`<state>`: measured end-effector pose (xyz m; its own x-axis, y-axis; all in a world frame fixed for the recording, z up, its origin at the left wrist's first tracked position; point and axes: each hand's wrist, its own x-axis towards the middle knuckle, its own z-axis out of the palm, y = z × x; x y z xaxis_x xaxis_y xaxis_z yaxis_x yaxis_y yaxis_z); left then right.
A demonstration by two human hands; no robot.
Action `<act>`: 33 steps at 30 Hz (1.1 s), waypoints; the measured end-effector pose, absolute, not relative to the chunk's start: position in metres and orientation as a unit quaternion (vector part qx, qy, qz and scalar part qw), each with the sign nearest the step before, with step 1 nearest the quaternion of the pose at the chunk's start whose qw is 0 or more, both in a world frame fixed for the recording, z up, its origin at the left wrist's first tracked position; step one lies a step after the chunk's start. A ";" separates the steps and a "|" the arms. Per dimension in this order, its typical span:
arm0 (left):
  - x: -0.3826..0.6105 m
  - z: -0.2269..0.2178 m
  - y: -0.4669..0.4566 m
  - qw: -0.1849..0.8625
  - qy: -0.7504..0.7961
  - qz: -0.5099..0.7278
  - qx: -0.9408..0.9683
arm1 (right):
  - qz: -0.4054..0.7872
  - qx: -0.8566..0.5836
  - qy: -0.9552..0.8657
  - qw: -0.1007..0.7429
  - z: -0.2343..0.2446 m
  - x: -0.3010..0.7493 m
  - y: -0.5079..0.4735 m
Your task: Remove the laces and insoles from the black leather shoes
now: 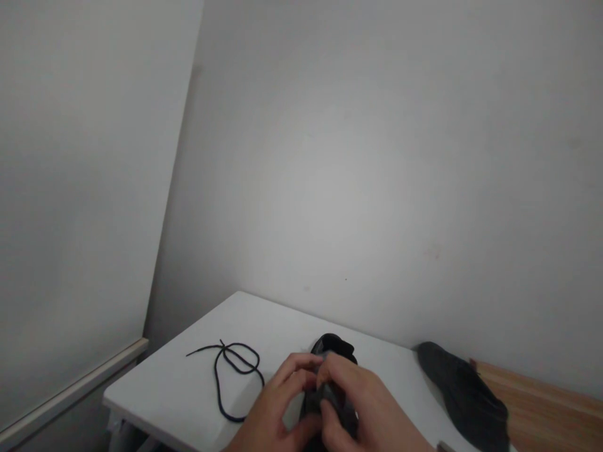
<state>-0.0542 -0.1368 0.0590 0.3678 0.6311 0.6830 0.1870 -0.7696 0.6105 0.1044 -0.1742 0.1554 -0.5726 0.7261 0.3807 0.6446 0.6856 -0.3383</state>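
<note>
A black shoe (333, 344) stands on the white table between my hands, its middle and near part mostly covered by my fingers. My left hand (285, 402) grips the shoe from the left, fingers curled over its upper and thumb low on the near side. From the right, my right hand (362, 402) pinches at the middle of the shoe's upper with thumb and index finger. Whether a lace end sits in that pinch cannot be made out. To the left of my left hand, a loose black shoelace (219, 389) lies in loops on the table.
The white table (188, 389) meets a grey wall (330, 188) at the back. A second dark shoe (464, 395) lies at the right, beside a wood-grain board (551, 408). A white panel with a ledge (75, 389) stands left of the table.
</note>
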 end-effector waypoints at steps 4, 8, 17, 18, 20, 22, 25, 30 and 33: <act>-0.095 0.082 -0.145 0.103 0.269 0.549 0.785 | 0.053 -0.318 -0.901 0.289 0.151 0.114 -0.182; -0.150 0.070 -0.132 0.035 0.355 0.544 0.759 | 0.027 -0.391 -0.882 0.261 0.135 0.124 -0.178; -0.217 -0.002 -0.110 0.011 0.491 0.322 0.810 | 0.141 -0.617 -0.768 0.099 0.090 0.125 -0.160; -0.217 -0.003 -0.111 0.005 0.494 0.324 0.807 | 0.148 -0.629 -0.757 0.099 0.087 0.123 -0.158; -0.213 0.001 -0.112 -0.004 0.505 0.336 0.795 | 0.148 -0.635 -0.753 0.092 0.084 0.121 -0.153; -0.203 0.008 -0.111 -0.002 0.523 0.335 0.784 | 0.132 -0.623 -0.766 0.089 0.083 0.119 -0.147; -0.184 0.014 -0.104 0.024 0.539 0.285 0.792 | 0.112 -0.602 -0.783 0.113 0.082 0.120 -0.137; -0.167 0.005 -0.088 0.060 0.551 0.164 0.816 | 0.083 -0.586 -0.777 0.215 0.100 0.117 -0.128; -0.166 0.002 -0.086 0.055 0.551 0.153 0.819 | 0.098 -0.535 -0.799 0.255 0.120 0.101 -0.130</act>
